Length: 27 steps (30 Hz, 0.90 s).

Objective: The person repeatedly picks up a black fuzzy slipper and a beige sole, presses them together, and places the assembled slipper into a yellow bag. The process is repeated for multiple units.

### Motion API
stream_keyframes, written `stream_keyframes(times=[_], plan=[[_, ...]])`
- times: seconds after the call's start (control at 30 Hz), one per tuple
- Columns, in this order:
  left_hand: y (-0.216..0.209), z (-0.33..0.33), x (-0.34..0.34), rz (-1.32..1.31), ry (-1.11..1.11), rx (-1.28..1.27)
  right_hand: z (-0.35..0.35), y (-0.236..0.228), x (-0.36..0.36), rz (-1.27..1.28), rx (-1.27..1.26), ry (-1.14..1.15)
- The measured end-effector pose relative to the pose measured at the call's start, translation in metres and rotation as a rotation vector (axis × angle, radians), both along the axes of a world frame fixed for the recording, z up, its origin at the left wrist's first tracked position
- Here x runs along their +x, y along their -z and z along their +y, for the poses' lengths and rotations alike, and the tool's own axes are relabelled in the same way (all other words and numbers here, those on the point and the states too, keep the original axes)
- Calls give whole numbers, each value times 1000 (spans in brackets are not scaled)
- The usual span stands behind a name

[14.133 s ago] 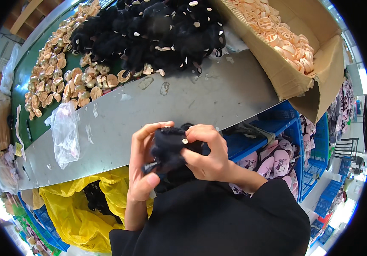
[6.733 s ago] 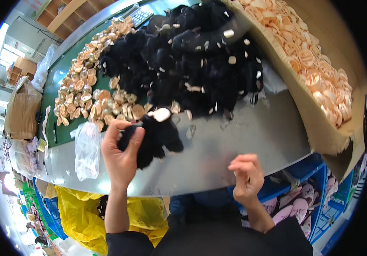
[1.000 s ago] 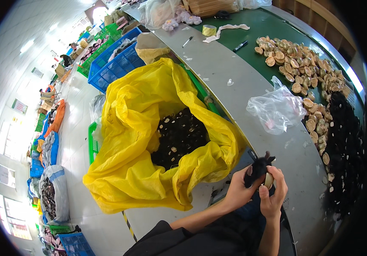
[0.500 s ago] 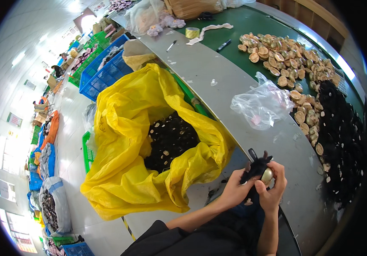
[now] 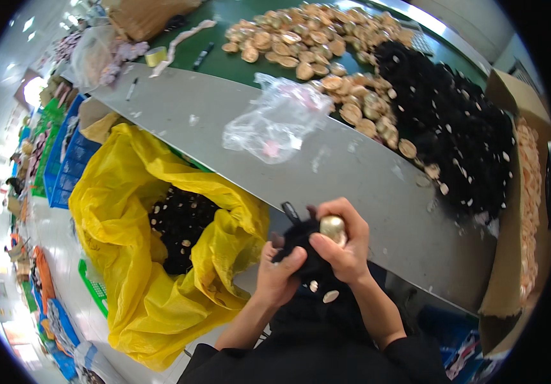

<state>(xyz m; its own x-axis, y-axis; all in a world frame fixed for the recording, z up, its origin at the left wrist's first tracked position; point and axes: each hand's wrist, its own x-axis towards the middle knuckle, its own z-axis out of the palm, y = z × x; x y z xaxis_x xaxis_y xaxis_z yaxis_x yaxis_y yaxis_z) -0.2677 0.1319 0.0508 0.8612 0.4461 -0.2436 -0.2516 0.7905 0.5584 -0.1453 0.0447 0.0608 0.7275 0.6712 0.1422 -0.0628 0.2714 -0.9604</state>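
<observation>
In front of my body I hold a small black plush piece with a dark loop at its top and pale oval patches lower down. My left hand is closed on the plush, thumb pressed on its front. Between the thumb and fingers of my right hand is a shiny gold domed shell, right against the plush. Whether the two are joined I cannot tell. Both hands are above the near edge of the grey worktop.
A yellow sack of black plush pieces stands at left. A gold shell pile and a black plush heap lie at the back right. A cardboard box of peach-coloured pieces stands far right; a clear plastic bag lies on the worktop.
The view has swung to the right, bringing the cardboard box into sight. My hands have drawn slightly apart, with the gold shell turned upward in my right fingers and more of the plush showing.
</observation>
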Motion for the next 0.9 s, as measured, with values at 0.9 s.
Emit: stream_keyframes(times=[0.9], plan=[[-12, -12, 21, 173, -50, 310, -29, 35, 10, -386, 12, 253]])
